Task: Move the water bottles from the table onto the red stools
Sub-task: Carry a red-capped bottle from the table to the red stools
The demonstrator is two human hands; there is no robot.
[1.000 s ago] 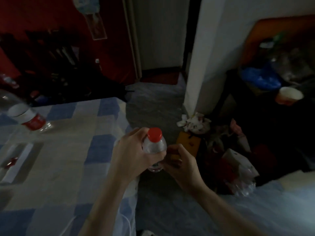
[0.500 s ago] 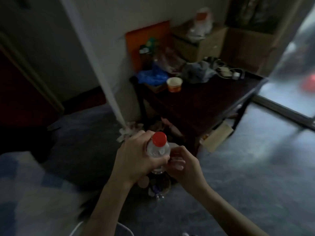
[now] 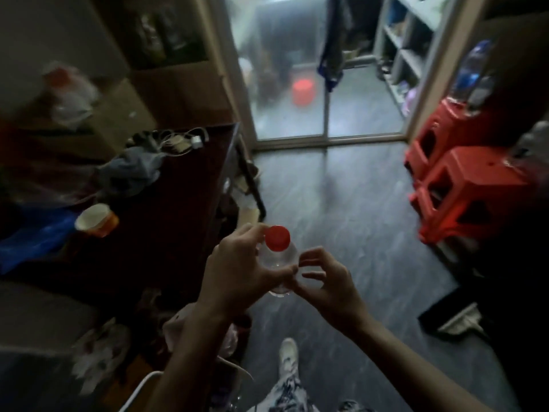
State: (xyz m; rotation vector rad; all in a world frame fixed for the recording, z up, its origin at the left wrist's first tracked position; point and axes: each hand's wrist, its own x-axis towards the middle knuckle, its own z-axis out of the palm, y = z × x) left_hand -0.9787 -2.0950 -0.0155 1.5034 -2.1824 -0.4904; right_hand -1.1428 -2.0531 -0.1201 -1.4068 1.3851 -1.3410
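Note:
A clear water bottle [image 3: 278,258] with a red cap is held upright at the middle of the view, above the grey floor. My left hand [image 3: 237,272] wraps around its body from the left. My right hand [image 3: 326,281] curls against its lower right side, thumb and fingertips touching it. Two red stools [image 3: 463,185] stand at the right, well ahead of my hands. A bottle with a blue label [image 3: 475,75] stands on the rear stool, and a blurred clear bottle [image 3: 531,144] is on the near one.
A dark, cluttered side table [image 3: 178,203] with a paper cup [image 3: 95,220] fills the left. A glass sliding door [image 3: 297,126] with a red bucket [image 3: 303,92] behind it lies ahead. Grey floor runs between the table and the stools. My shoe [image 3: 288,352] shows below.
The view has swung right, away from the checked table, past the side table to the door and red stools. Both hands have kept the bottle in front of me.

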